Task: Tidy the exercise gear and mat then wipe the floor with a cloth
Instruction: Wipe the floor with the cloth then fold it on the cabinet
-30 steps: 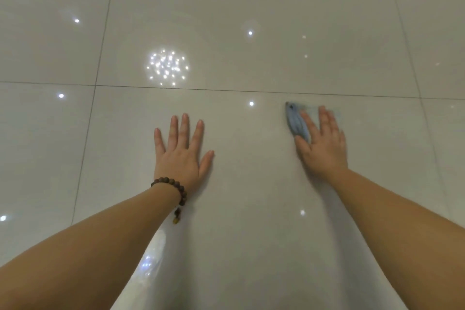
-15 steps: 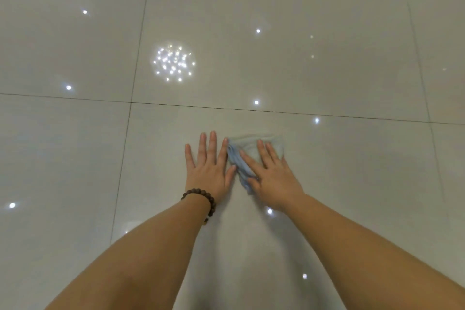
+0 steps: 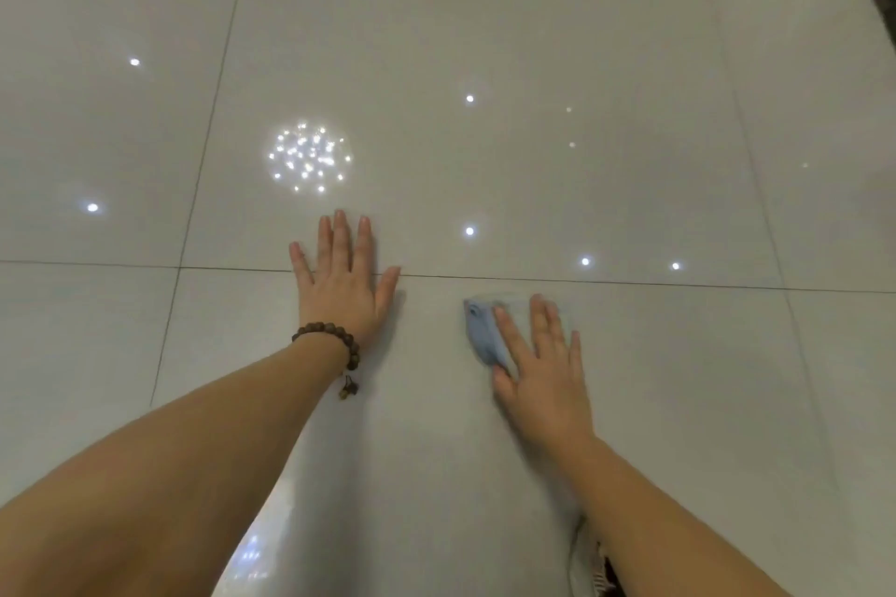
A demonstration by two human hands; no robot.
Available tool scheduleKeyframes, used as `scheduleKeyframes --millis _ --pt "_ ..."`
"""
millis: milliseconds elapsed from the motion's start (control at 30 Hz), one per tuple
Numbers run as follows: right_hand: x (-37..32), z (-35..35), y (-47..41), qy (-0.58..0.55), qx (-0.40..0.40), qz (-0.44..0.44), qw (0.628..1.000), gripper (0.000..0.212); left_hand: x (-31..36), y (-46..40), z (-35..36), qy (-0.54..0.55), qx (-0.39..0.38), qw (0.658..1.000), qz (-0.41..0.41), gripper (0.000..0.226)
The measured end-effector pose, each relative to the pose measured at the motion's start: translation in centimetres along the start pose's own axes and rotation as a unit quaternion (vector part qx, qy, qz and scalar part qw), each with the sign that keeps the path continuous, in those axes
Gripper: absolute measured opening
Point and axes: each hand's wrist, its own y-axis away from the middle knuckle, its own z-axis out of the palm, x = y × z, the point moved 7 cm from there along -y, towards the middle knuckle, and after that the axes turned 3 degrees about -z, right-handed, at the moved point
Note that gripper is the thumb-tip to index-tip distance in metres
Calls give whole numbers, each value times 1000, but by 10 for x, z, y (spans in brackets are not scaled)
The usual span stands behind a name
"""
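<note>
Now my left hand (image 3: 342, 288), wearing a bead bracelet (image 3: 334, 342), lies flat with fingers spread on the glossy tiled floor (image 3: 533, 39). Right of it, my right hand (image 3: 543, 376) presses open-palmed on a blue cloth (image 3: 480, 335), gripping nothing.

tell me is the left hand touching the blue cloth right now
Apart. The head view shows the left hand flat on the floor tile, with a clear strip of bare tile between it and the blue cloth, which lies under the right hand.
</note>
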Motion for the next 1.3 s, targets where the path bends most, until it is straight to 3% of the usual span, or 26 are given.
scheduleKeyframes --millis 100,200,267,300,367,433,500,567,667,733,767,833,900,967,1000,1033,1067,1133,1167,1233,1300 --pt "111 -21 -6 -40 65 227 971 68 -9 -15 -1 -35 9 999 -3 71" --pt "124 -26 -14 -109 83 437 889 63 -8 -17 0 -54 12 998 7 72" --pt "57 -34 -45 -75 145 382 910 60 -8 -16 0 -45 11 999 5 72" --pt "13 -34 -64 -55 177 296 937 59 -9 -17 0 -41 16 999 4 71" --pt "-62 -23 -82 -26 159 101 982 58 -11 -18 2 -43 17 999 2 69" --pt "-69 -17 -88 -30 125 -29 991 57 -11 -18 3 -47 16 999 0 67" --pt "-18 -23 -92 -13 121 -76 990 59 -10 -18 2 -47 13 999 0 67" --pt "64 -31 -91 20 144 -2 989 61 -9 -17 0 -40 13 999 -1 66" --pt "157 -52 -79 -29 144 202 968 61 -9 -15 0 -41 18 999 -4 66" --pt "158 -52 -86 -74 141 353 922 57 -10 -17 1 -42 17 999 -5 67" --pt "135 -53 -98 -55 138 361 921 55 -10 -17 1 -41 16 999 -4 67" --pt "53 -53 -128 12 181 224 958 54 -9 -16 0 -41 17 999 -1 67" --pt "-38 -39 -136 31 168 -22 985 55 -11 -17 0 -37 15 999 -2 67" --pt "-59 -35 -132 7 96 -188 977 54 -10 -17 -1 -31 12 999 -1 67" --pt "-39 -42 -137 -1 100 -213 972 53 -10 -17 -2 -32 10 999 -2 67" --pt "-1 -47 -143 3 112 -186 976 52 -10 -16 -2 -32 8 999 -2 67" --pt "48 -53 -147 -1 137 -105 985 53 -9 -16 -2 -31 8 1000 -3 68" --pt "160 -67 -134 -11 152 130 980 57 -8 -16 -4 -29 9 1000 -4 69" --pt "202 -71 -118 -32 130 247 960 58 -8 -15 -4 -31 8 999 -4 69" --pt "225 -72 -95 -80 83 409 905 56 -8 -15 -3 -41 7 999 -5 70" --pt "185 -71 -104 -82 75 409 906 55 -8 -15 -3 -43 6 999 -5 71"
